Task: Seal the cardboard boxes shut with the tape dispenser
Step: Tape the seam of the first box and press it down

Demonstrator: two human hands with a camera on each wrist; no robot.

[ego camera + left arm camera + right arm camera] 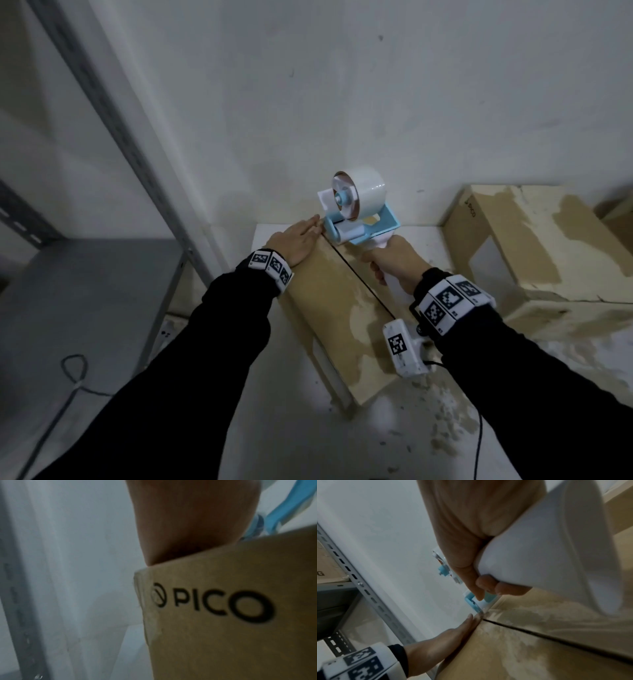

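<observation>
A long cardboard box (pixel 329 308) lies before me, its top flaps meeting at a dark seam (pixel 363 284). My left hand (pixel 294 245) lies flat, fingers straight, on the left flap at the far end. My right hand (pixel 397 263) grips the white handle of a blue tape dispenser (pixel 359 219) with a clear tape roll, its front roller resting at the far end of the seam. In the right wrist view the right hand's fingers (pixel 488 584) curl round the white handle (pixel 547 547), and the left hand (pixel 453 632) presses the box (pixel 522 649). The left wrist view shows the box side (pixel 231 608) printed PICO.
A second, larger cardboard box (pixel 534 253) stands at the right, close to the wall (pixel 342 102). A grey metal shelf post (pixel 113 130) slants on the left with a grey shelf (pixel 85 291). A cable (pixel 72 377) lies on the floor at the lower left.
</observation>
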